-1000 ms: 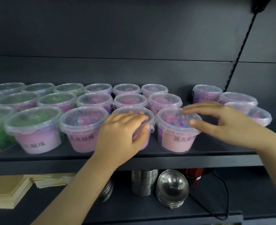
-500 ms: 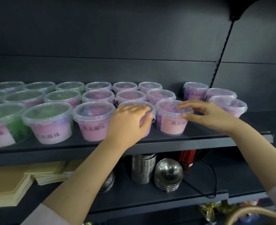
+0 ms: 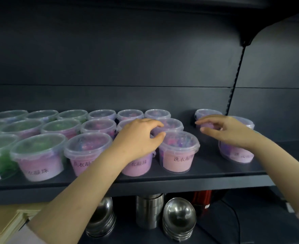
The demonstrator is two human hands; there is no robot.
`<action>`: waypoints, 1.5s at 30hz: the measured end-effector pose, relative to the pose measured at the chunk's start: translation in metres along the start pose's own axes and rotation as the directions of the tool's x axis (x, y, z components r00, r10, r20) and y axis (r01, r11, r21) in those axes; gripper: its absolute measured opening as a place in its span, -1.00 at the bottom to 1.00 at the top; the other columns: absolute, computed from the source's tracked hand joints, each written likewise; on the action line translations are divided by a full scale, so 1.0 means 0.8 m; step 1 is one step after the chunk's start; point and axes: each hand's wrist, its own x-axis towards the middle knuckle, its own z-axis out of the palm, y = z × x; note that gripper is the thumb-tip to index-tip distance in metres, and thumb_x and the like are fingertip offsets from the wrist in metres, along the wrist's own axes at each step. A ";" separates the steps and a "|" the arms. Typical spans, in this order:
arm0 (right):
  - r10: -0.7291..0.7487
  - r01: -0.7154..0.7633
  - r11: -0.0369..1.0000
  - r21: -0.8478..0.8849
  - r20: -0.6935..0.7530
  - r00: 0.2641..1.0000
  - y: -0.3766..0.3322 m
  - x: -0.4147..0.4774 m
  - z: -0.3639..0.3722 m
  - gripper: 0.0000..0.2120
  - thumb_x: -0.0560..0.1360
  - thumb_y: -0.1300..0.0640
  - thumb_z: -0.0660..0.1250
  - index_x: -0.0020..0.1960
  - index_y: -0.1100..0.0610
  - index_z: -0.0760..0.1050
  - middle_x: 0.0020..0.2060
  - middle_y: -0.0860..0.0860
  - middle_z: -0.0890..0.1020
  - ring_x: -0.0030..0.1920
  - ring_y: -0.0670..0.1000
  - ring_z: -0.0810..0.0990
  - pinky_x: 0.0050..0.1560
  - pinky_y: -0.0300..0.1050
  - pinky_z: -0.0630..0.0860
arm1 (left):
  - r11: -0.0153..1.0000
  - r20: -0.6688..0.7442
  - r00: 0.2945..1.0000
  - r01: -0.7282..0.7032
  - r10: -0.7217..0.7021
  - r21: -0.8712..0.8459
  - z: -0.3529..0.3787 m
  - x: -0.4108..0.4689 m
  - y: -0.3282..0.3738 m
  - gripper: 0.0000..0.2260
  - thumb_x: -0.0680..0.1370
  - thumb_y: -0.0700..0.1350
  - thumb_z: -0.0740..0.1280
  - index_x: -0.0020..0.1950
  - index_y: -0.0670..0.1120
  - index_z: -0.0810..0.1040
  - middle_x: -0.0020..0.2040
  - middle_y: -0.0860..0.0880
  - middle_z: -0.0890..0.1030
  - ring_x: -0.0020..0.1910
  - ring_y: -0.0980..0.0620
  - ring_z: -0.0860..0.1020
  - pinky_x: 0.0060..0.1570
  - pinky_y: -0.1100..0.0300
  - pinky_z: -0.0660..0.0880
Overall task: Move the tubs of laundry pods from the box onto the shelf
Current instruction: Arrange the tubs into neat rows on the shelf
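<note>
Three rows of lidded tubs stand on the shelf: green-filled ones to the left, pink and purple ones toward the middle. A smaller group sits well apart on the right.

Front row, my view: the labelled tub stands upright at the right end of the main block. Just beside it on the left is the covered tub, with only its lower wall showing.

Left hand: arched over the covered tub's lid, fingers curled, thumb tip level with the labelled tub's rim. Half a second ago the thumb lay down the tub's side in a clasp. Now it sits higher, and I cannot tell whether the hand grips anything.

Right hand: fingers spread and stretched leftward, thumb below them, holding nothing. Earlier its fingertips were on the labelled tub's lid. Now it is clear of that tub and hangs over the right group, in front of the rear right tub and above the near right tub.

Below the shelf: nested steel bowls, a stack of steel cups, a red item I cannot identify, a black cable, and pale cardboard sheets at far left.
</note>
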 end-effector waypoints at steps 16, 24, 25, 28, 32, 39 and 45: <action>0.257 -0.064 0.867 -0.495 0.332 0.908 0.165 0.176 -0.041 -0.49 0.57 -0.14 0.24 0.49 -0.07 0.31 0.47 -0.01 0.38 0.42 0.05 0.39 0.38 -0.12 0.28 | 0.983 0.330 0.927 0.155 -0.178 0.094 0.055 0.081 0.000 -0.58 0.57 0.25 0.14 0.43 0.25 0.35 0.42 0.29 0.35 0.40 0.21 0.28 0.34 0.22 0.24; 0.209 0.004 0.884 -0.467 0.405 0.890 0.150 0.183 -0.038 -0.50 0.56 -0.10 0.27 0.48 -0.08 0.33 0.44 -0.04 0.41 0.38 0.01 0.43 0.35 -0.17 0.28 | 0.980 0.335 0.921 0.176 -0.196 0.091 0.055 0.078 0.006 -0.56 0.58 0.26 0.11 0.47 0.27 0.28 0.48 0.31 0.25 0.44 0.30 0.16 0.30 0.34 0.06; 0.196 0.017 0.890 -0.456 0.415 0.888 0.143 0.185 -0.034 -0.51 0.56 -0.09 0.27 0.48 -0.09 0.33 0.44 -0.03 0.42 0.38 0.01 0.43 0.38 -0.15 0.28 | 0.980 0.334 0.922 0.177 -0.197 0.090 0.055 0.078 0.006 -0.56 0.58 0.26 0.11 0.47 0.27 0.27 0.48 0.31 0.24 0.43 0.31 0.16 0.28 0.36 0.05; 0.135 0.073 0.906 -0.416 0.448 0.884 0.120 0.194 -0.016 -0.53 0.56 -0.07 0.27 0.46 -0.11 0.34 0.44 -0.02 0.43 0.38 0.03 0.43 0.41 -0.08 0.28 | 0.981 0.336 0.921 0.176 -0.195 0.087 0.054 0.077 0.007 -0.56 0.58 0.27 0.10 0.47 0.29 0.27 0.48 0.31 0.23 0.44 0.32 0.15 0.28 0.37 0.04; 0.087 0.102 0.934 -0.343 0.494 0.865 0.097 0.209 0.010 -0.48 0.55 -0.12 0.27 0.49 -0.14 0.28 0.49 -0.10 0.33 0.46 -0.03 0.32 0.45 -0.12 0.20 | 0.982 0.334 0.924 0.169 -0.188 0.086 0.054 0.076 0.005 -0.56 0.57 0.27 0.10 0.46 0.30 0.27 0.48 0.31 0.24 0.44 0.32 0.16 0.29 0.37 0.02; 0.091 0.113 0.932 -0.345 0.523 0.847 0.094 0.229 0.023 -0.43 0.53 -0.18 0.28 0.50 -0.17 0.24 0.49 -0.12 0.31 0.46 -0.04 0.30 0.45 -0.13 0.19 | 0.983 0.308 0.934 0.159 -0.179 0.089 0.059 0.076 0.000 -0.56 0.56 0.28 0.11 0.45 0.30 0.28 0.48 0.32 0.24 0.45 0.31 0.16 0.37 0.31 0.04; 0.080 0.109 0.942 -0.316 0.529 0.845 0.092 0.225 0.017 -0.44 0.54 -0.16 0.29 0.50 -0.18 0.24 0.49 -0.10 0.31 0.46 -0.04 0.30 0.45 -0.14 0.19 | 0.982 0.293 0.939 0.158 -0.181 0.101 0.058 0.075 0.002 -0.56 0.56 0.28 0.13 0.44 0.29 0.30 0.45 0.29 0.31 0.38 0.30 0.25 0.27 0.34 0.12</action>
